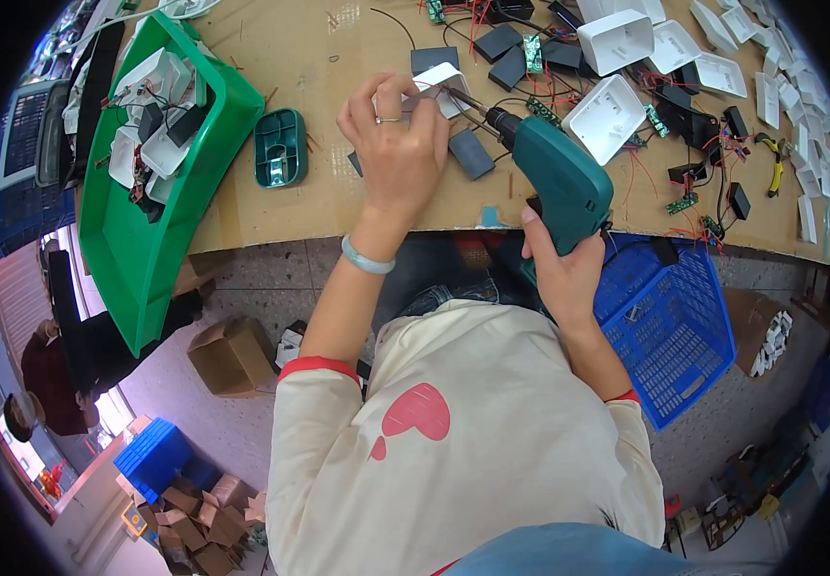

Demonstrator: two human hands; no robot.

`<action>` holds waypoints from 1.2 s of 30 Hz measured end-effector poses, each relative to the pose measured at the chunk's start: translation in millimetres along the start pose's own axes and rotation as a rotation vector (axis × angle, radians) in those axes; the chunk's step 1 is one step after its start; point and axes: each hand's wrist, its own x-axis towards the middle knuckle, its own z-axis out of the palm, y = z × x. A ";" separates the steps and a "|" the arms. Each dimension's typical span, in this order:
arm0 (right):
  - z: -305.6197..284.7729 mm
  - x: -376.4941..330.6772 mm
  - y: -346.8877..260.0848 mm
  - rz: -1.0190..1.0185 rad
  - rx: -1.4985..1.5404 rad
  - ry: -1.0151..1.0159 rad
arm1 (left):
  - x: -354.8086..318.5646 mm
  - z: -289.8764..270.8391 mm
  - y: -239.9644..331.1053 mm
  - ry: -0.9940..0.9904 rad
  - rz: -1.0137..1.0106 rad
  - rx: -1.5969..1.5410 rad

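The left hand grips a white housing over the tan worktable; the right hand grips a green gun-shaped tool directed at the housing. A green bin overhangs the worktable; a cardboard box occupies the grey floor.

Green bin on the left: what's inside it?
The green bin holds white cases, black boxes and wires. Anything under that pile is covered, so I can't tell.
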 end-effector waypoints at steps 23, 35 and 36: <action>-5.3 -1.6 1.0 0.016 -0.012 0.004 | 0.4 2.3 2.3 0.003 0.005 0.002; -2.3 -15.2 -22.7 0.030 -0.064 0.067 | -14.1 2.5 -10.5 0.026 -0.025 -0.009; -0.5 -20.3 -32.2 0.096 -0.109 0.152 | -22.6 18.2 -15.0 0.052 0.025 0.028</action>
